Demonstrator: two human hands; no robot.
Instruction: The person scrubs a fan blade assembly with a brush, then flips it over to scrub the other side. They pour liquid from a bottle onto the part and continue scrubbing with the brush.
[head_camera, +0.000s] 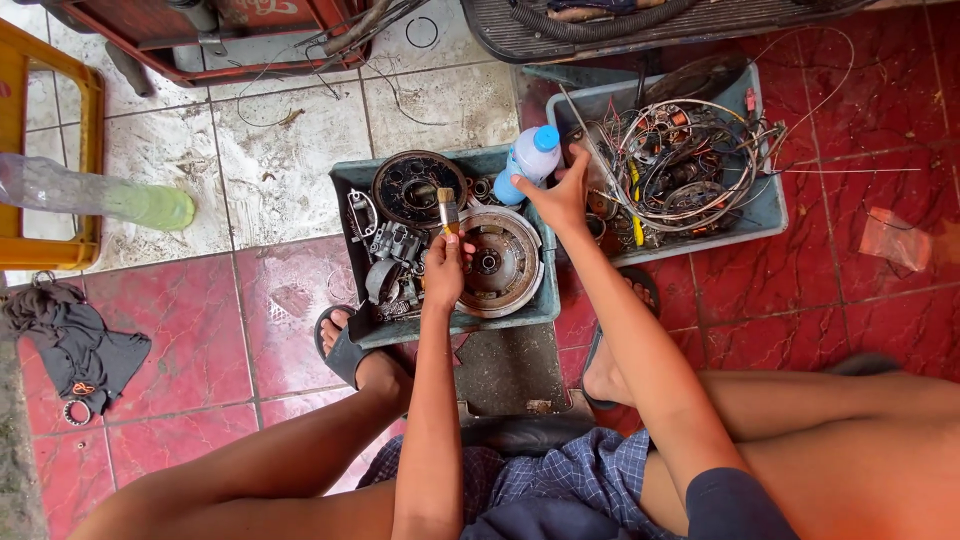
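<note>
You are sitting low over the tiled floor (300, 150), one sandalled foot (345, 350) touching the near edge of a grey-green tray (545, 300) of engine parts. Your left hand (443, 272) is closing its fingers around the handle of a small paintbrush (446, 210), holding it upright with the bristles pointing away from you, above the tray between a dark carburettor-like part (393, 258) and a round metal disc (497, 262). A black ring-shaped part (418, 187) is lying at the far side of the same tray. Your right hand (560, 195) is reaching forward with fingers partly spread, fingertips touching a white plastic bottle with a blue cap (527, 160) that is leaning at the tray's far right corner; whether the fingers are actually gripping it cannot be told. Just to the right, a second tray (765, 205) is holding a tangle of wires (690, 160). A dark rag (75, 345) is lying well apart on the red tiles to your left.
</note>
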